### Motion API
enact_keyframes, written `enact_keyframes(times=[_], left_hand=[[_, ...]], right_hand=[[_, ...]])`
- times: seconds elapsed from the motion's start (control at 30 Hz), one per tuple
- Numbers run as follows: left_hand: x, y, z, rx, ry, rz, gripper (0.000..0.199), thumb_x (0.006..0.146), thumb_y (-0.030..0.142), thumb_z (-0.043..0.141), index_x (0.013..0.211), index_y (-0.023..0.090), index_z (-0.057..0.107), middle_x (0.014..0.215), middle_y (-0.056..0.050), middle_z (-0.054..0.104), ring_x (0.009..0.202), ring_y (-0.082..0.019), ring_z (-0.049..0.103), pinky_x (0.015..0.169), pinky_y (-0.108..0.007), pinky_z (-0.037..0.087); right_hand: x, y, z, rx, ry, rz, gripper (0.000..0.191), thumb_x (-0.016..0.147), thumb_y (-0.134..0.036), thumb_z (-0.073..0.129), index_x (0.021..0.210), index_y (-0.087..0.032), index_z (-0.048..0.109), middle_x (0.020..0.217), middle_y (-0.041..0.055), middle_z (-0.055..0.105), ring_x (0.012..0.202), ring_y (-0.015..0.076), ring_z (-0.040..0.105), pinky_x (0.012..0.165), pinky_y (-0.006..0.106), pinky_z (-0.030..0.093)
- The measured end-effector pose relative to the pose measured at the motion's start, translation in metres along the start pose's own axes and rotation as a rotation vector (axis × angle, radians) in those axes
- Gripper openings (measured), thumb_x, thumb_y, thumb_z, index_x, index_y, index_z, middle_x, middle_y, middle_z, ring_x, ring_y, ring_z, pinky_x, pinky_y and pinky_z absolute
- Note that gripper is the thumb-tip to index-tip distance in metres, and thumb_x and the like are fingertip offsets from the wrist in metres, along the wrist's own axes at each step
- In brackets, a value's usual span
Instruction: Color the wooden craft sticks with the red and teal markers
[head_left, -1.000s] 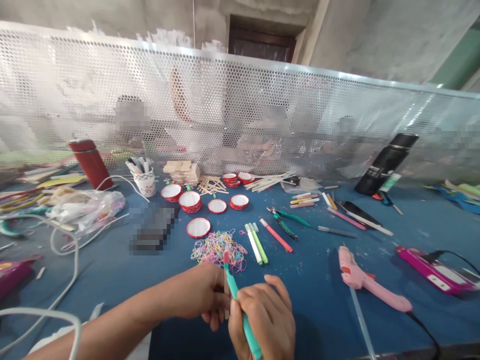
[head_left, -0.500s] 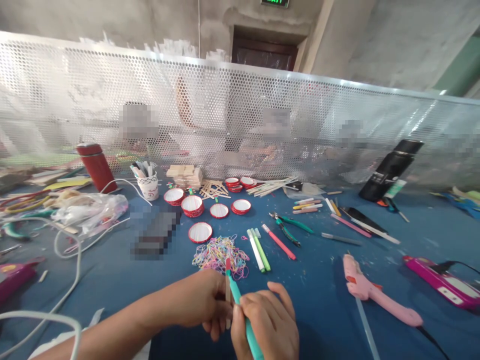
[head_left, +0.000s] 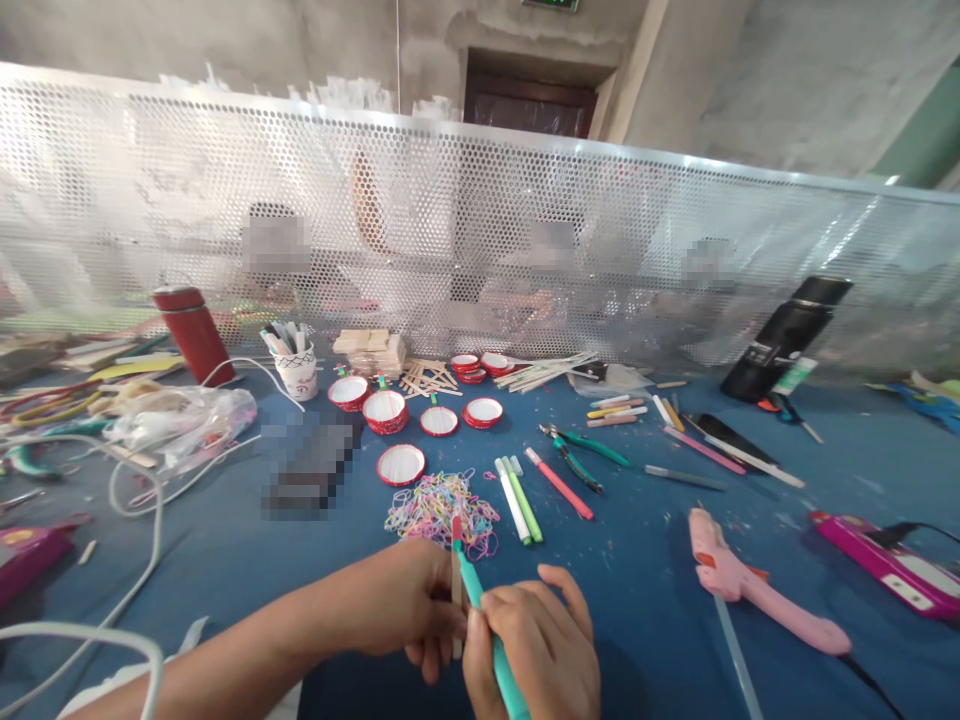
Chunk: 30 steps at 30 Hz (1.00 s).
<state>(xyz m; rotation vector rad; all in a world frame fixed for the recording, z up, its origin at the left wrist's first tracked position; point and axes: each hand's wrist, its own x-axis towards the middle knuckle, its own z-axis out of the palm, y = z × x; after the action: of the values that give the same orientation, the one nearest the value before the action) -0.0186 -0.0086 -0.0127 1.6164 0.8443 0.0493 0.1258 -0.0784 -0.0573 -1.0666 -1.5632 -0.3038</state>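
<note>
With our left hand point(head_left: 421, 600) pinching the slim, red-tipped wooden stick point(head_left: 456, 582), its coloured end jutting beyond that pinch, and our right hand point(head_left: 538, 640) gripping the teal plastic marker point(head_left: 508, 680) alongside, we do best bracing the stick and stroking lightly.

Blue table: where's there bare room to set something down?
Bare patches: between the right hand and the pink glue gun, and between the left forearm and the white cable. It's crowded beyond the left hand, with rubber bands, red-rimmed lids and wooden sticks.
</note>
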Motion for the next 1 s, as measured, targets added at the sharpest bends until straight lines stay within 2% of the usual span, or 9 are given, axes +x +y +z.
enact_keyframes(times=[0.13,0.33,0.47,0.63,0.87,1.0], left_hand=[[0.0002,-0.002,0.0004,-0.002,-0.008,-0.002,0.017,0.072,0.016,0.052,0.073,0.015,0.069,0.063,0.001,0.063,0.051,-0.009,0.06,0.05,-0.018,0.046],[-0.0009,0.0059,0.0003,0.006,0.004,-0.009,0.015,0.073,0.017,0.053,0.068,0.015,0.066,0.058,0.002,0.061,0.049,-0.009,0.058,0.051,-0.018,0.046],[-0.0009,0.0067,0.0,0.019,0.003,-0.009,0.015,0.074,0.018,0.053,0.065,0.015,0.065,0.056,0.002,0.06,0.049,-0.009,0.058,0.05,-0.018,0.046],[-0.0011,0.0013,-0.0006,0.018,-0.01,0.01,0.016,0.075,0.02,0.053,0.07,0.016,0.067,0.062,0.001,0.063,0.052,-0.01,0.06,0.051,-0.019,0.047],[0.001,0.0005,-0.0019,0.041,-0.002,0.0,0.016,0.07,0.016,0.051,0.07,0.016,0.067,0.058,0.002,0.061,0.051,-0.01,0.06,0.051,-0.019,0.047],[-0.0003,0.0025,-0.0005,0.026,0.001,-0.006,0.015,0.072,0.019,0.053,0.069,0.015,0.067,0.059,0.001,0.062,0.051,-0.01,0.06,0.051,-0.019,0.047]], right_hand=[[0.0009,-0.0016,-0.0014,-0.005,-0.004,0.006,0.01,0.086,-0.012,0.054,0.08,-0.018,0.06,0.067,-0.0018,0.064,0.063,0.0117,0.058,0.093,0.039,0.038],[0.0005,-0.0006,0.0002,0.0,0.032,-0.001,0.012,0.087,-0.012,0.053,0.079,-0.018,0.059,0.066,-0.0016,0.063,0.062,0.0114,0.057,0.093,0.038,0.038],[-0.0003,0.0,-0.0017,-0.022,-0.006,0.024,0.011,0.087,-0.012,0.053,0.079,-0.018,0.058,0.068,-0.001,0.063,0.064,0.0116,0.056,0.092,0.037,0.039],[-0.0019,-0.0003,0.0004,0.011,0.07,-0.038,0.01,0.086,-0.012,0.054,0.08,-0.018,0.059,0.067,-0.0011,0.063,0.063,0.0121,0.058,0.092,0.038,0.041],[-0.0019,0.0003,0.0034,0.018,0.027,-0.045,0.011,0.088,-0.014,0.052,0.081,-0.019,0.06,0.068,-0.0016,0.063,0.065,0.012,0.057,0.094,0.038,0.039],[-0.002,-0.0004,0.0017,0.005,0.027,-0.006,0.012,0.088,-0.014,0.052,0.08,-0.019,0.059,0.068,-0.0017,0.063,0.064,0.0119,0.056,0.093,0.038,0.04]])
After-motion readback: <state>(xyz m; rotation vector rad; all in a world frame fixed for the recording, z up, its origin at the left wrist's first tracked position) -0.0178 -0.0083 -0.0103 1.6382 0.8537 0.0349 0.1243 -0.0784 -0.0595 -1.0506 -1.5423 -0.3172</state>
